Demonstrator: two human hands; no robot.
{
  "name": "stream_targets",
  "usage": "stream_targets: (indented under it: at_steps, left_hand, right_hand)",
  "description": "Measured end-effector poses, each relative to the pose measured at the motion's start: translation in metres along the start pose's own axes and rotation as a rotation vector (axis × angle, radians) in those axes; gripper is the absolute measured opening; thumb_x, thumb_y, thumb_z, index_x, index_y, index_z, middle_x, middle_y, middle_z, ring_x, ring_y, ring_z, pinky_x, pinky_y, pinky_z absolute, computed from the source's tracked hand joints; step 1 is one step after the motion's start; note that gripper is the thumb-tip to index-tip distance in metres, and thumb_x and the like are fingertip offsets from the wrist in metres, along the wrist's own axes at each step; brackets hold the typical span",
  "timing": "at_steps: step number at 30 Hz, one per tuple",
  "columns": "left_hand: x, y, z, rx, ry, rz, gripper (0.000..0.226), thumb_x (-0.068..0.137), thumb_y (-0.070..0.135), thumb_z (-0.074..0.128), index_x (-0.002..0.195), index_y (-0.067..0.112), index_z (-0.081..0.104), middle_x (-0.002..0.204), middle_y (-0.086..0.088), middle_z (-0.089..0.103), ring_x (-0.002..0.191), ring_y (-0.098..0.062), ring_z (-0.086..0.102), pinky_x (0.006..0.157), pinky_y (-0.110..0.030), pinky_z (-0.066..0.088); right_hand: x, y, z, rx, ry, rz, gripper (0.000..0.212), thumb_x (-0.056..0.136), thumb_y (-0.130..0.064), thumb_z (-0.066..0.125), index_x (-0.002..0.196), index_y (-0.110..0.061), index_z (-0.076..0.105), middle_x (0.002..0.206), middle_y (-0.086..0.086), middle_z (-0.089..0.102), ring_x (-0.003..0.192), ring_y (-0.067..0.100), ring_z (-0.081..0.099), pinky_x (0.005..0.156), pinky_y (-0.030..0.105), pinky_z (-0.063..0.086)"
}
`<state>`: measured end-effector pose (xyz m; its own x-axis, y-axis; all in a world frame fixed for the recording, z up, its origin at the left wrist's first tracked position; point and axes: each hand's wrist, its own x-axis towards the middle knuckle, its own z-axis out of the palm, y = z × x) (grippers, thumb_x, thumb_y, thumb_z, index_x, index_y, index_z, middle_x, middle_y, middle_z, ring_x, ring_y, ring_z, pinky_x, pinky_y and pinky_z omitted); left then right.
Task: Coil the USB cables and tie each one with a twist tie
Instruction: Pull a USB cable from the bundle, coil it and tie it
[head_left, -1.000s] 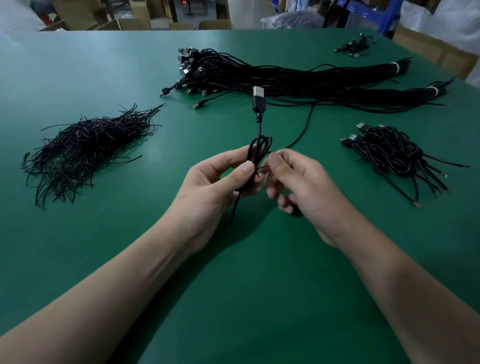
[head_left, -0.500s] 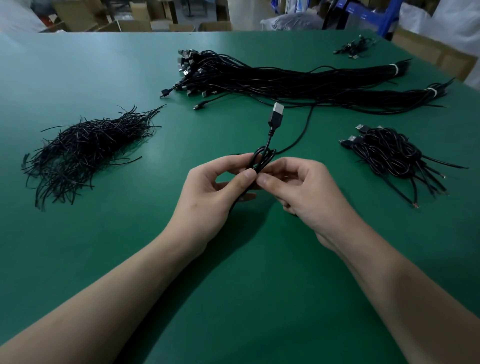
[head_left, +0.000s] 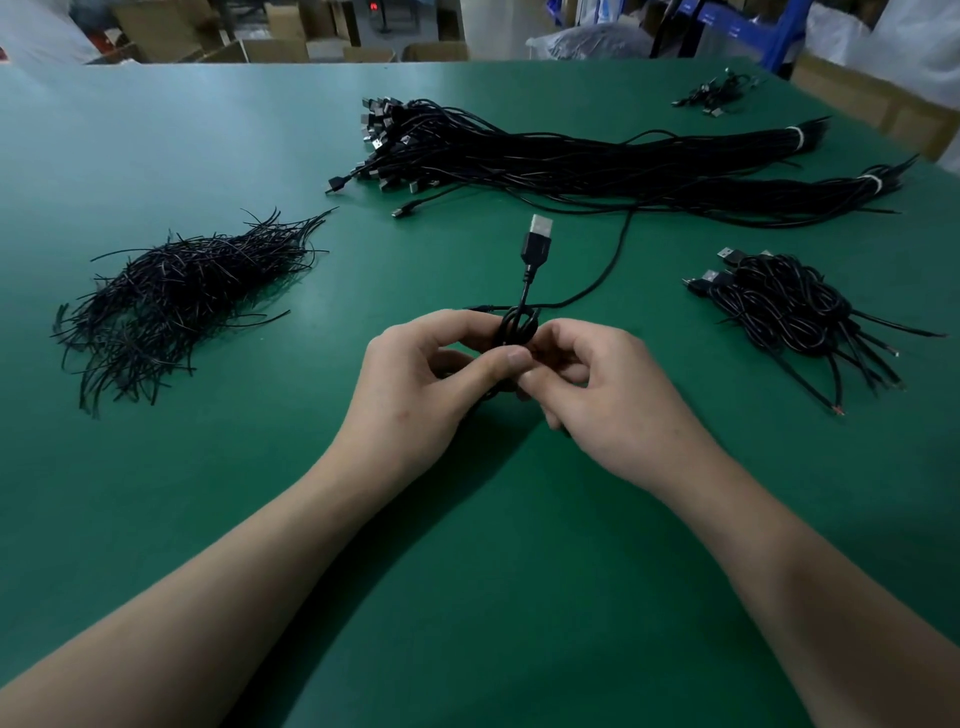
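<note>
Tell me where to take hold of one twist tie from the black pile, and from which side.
Probably pinch the stray tie jutting from the right edge of the twist tie pile, coming in from the right: it lies alone on the green table, clear of the tangle, so one grip should lift only it.

Left hand (head_left: 415, 384) and right hand (head_left: 597, 395) pinch coiled USB cable (head_left: 517, 330) above green bench (head_left: 467, 571), plug (head_left: 537, 244) up; twist ties (head_left: 176, 296) left.

Left: heap of black wire twist ties (head_left: 176, 296) on green counter (head_left: 156, 156)
Behind: long bundled black USB cables (head_left: 571, 161)
Right: pile of coiled black cables (head_left: 779, 306)
Centre: black cable coil (head_left: 517, 330), nearest the person
</note>
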<state>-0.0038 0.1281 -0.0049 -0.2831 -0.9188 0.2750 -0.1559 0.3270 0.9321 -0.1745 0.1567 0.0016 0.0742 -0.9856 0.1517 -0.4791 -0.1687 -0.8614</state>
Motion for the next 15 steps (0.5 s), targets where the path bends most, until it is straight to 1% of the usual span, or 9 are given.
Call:
stream_targets:
  at_steps: [1,2,3,5,7,10,12,14,15]
  left_hand:
    - [0.001,0.0,0.0,-0.037,-0.012,-0.007,0.01,0.085,0.026,0.077,0.095,0.024,0.076,0.087,0.003,0.078,0.078,-0.027,0.073,0.076,-0.034,0.059]
    - [0.001,0.0,0.0,-0.079,-0.028,-0.016,0.014,0.083,0.028,0.076,0.095,0.021,0.076,0.086,0.0,0.077,0.077,-0.029,0.072,0.079,-0.035,0.058]
    - [0.002,0.0,0.0,-0.125,-0.054,-0.031,0.018,0.083,0.029,0.074,0.095,0.016,0.076,0.083,-0.004,0.074,0.075,-0.024,0.071,0.079,-0.033,0.056]
    - [0.002,0.0,-0.002,-0.187,-0.137,-0.065,0.022,0.086,0.03,0.07,0.094,0.009,0.073,0.077,-0.008,0.068,0.073,-0.017,0.067,0.075,-0.026,0.054]
    - [0.003,0.0,-0.006,-0.219,-0.213,-0.088,0.027,0.091,0.033,0.064,0.094,0.007,0.07,0.076,-0.006,0.068,0.071,-0.014,0.064,0.072,-0.023,0.053]
    - [0.005,-0.001,-0.011,-0.298,-0.293,-0.142,0.028,0.094,0.034,0.06,0.095,0.007,0.067,0.076,-0.004,0.066,0.071,-0.016,0.063,0.073,-0.026,0.055]
    - [0.006,-0.001,-0.014,-0.375,-0.345,-0.178,0.024,0.091,0.034,0.063,0.095,0.01,0.069,0.078,-0.005,0.065,0.072,-0.018,0.063,0.073,-0.029,0.056]
    - [0.007,-0.002,-0.017,-0.476,-0.402,-0.204,0.014,0.09,0.029,0.07,0.095,0.016,0.073,0.083,-0.002,0.068,0.076,-0.015,0.067,0.074,-0.029,0.056]
    - [0.008,-0.002,-0.02,-0.52,-0.43,-0.211,0.012,0.088,0.027,0.071,0.096,0.019,0.075,0.087,0.0,0.071,0.079,-0.013,0.069,0.075,-0.028,0.057]
  right_hand:
    - [0.0,0.0,-0.001,0.056,-0.031,0.012,0.013,0.096,-0.018,0.064,0.087,-0.027,0.065,0.058,-0.022,0.063,0.052,-0.004,0.058,0.053,0.008,0.04]
    - [0.0,-0.001,-0.002,0.114,-0.063,0.022,0.011,0.097,-0.016,0.063,0.09,-0.024,0.067,0.06,-0.016,0.065,0.051,-0.004,0.058,0.054,0.009,0.041]
    - [0.0,-0.001,-0.003,0.173,-0.096,0.027,0.01,0.098,-0.014,0.063,0.092,-0.021,0.068,0.062,-0.012,0.065,0.05,-0.003,0.056,0.053,0.009,0.041]
    - [0.0,-0.002,-0.004,0.29,-0.152,0.033,0.01,0.098,-0.01,0.061,0.093,-0.014,0.068,0.061,-0.011,0.063,0.048,-0.003,0.051,0.051,0.008,0.039]
    - [0.001,-0.003,-0.006,0.389,-0.191,0.047,0.011,0.099,-0.008,0.059,0.093,-0.009,0.067,0.065,-0.008,0.065,0.048,-0.002,0.047,0.049,0.008,0.036]
    - [-0.001,-0.004,-0.007,0.453,-0.228,0.035,0.013,0.101,-0.007,0.056,0.092,-0.009,0.065,0.073,-0.002,0.068,0.05,0.0,0.044,0.05,0.011,0.035]
    - [-0.002,-0.006,-0.007,0.46,-0.24,0.021,0.014,0.101,-0.009,0.055,0.09,-0.011,0.064,0.07,-0.005,0.067,0.05,0.0,0.043,0.048,0.012,0.033]
    - [-0.002,-0.007,-0.007,0.469,-0.247,0.012,0.018,0.101,-0.01,0.055,0.086,-0.013,0.063,0.069,-0.006,0.065,0.05,0.002,0.043,0.047,0.012,0.033]
    - [-0.002,-0.008,-0.008,0.472,-0.246,0.011,0.018,0.101,-0.01,0.055,0.085,-0.013,0.062,0.069,-0.006,0.064,0.051,0.003,0.042,0.047,0.012,0.034]
